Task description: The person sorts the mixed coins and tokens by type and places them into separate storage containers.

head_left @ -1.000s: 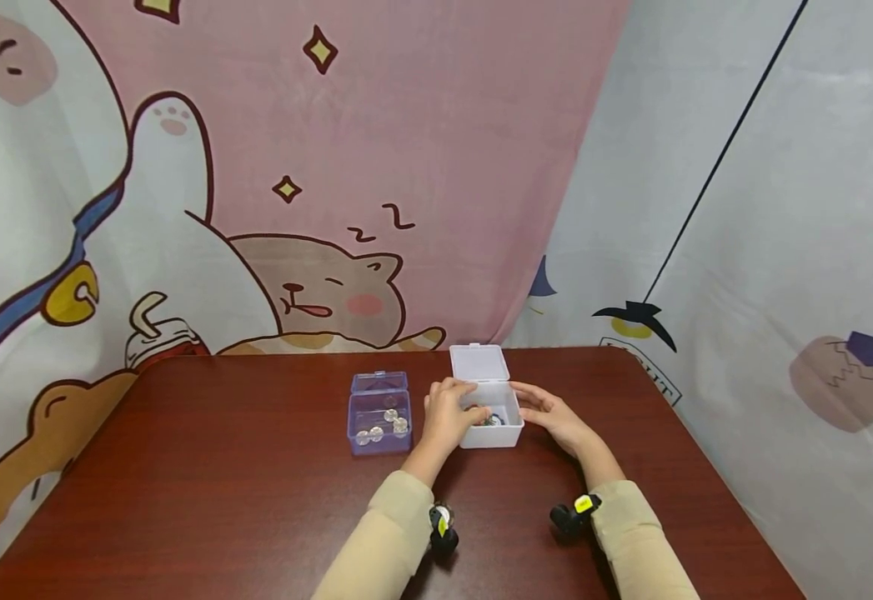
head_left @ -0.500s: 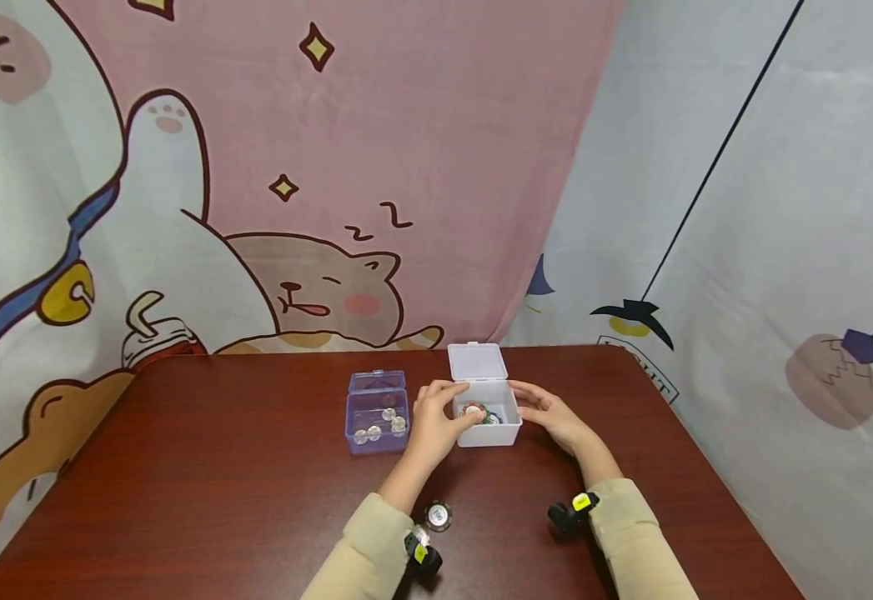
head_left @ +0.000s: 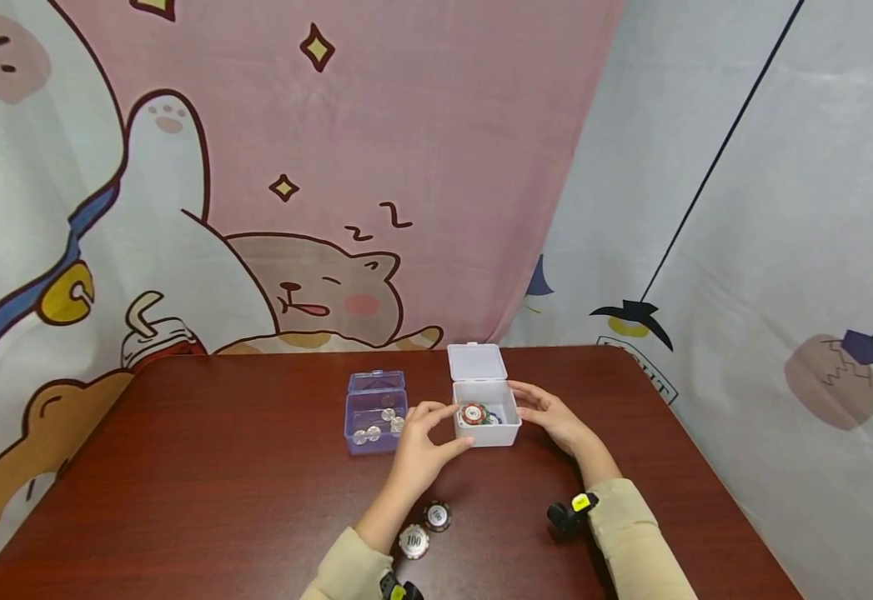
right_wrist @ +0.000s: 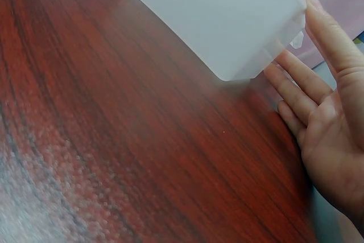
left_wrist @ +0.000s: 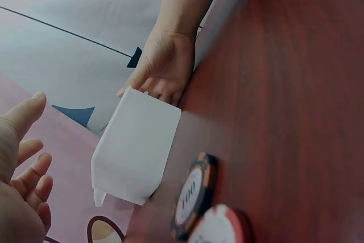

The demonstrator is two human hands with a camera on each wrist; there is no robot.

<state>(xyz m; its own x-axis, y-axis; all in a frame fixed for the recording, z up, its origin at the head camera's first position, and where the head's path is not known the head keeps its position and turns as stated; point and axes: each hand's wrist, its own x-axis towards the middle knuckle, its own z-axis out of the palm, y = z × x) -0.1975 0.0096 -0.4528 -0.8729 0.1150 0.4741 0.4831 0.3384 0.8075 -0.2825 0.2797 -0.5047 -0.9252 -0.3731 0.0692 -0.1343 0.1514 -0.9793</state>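
Note:
A white lidded box (head_left: 485, 436) stands with its lid raised, and poker chips (head_left: 474, 414) lie inside it, a red-edged one on top. My left hand (head_left: 419, 450) is just left of and in front of the box, thumb and fingers spread, holding nothing. In the left wrist view a gap shows between that hand (left_wrist: 23, 169) and the box (left_wrist: 136, 140). My right hand (head_left: 552, 417) rests against the box's right side with fairly straight fingers. In the right wrist view its thumb (right_wrist: 330, 32) meets the box's edge.
Left of the white box stands an open bluish clear box (head_left: 357, 447) holding several clear round pieces (head_left: 373, 433). A black-edged chip (head_left: 438, 516) and a white chip (head_left: 413, 541) marked 100 lie on the dark red table (head_left: 241, 483). A printed cloth (head_left: 466, 167) hangs behind.
My left hand has come out of the white box and moved left and toward me, leaving the red-edged chip in view inside. Two chips on the table are uncovered. My right hand stays put.

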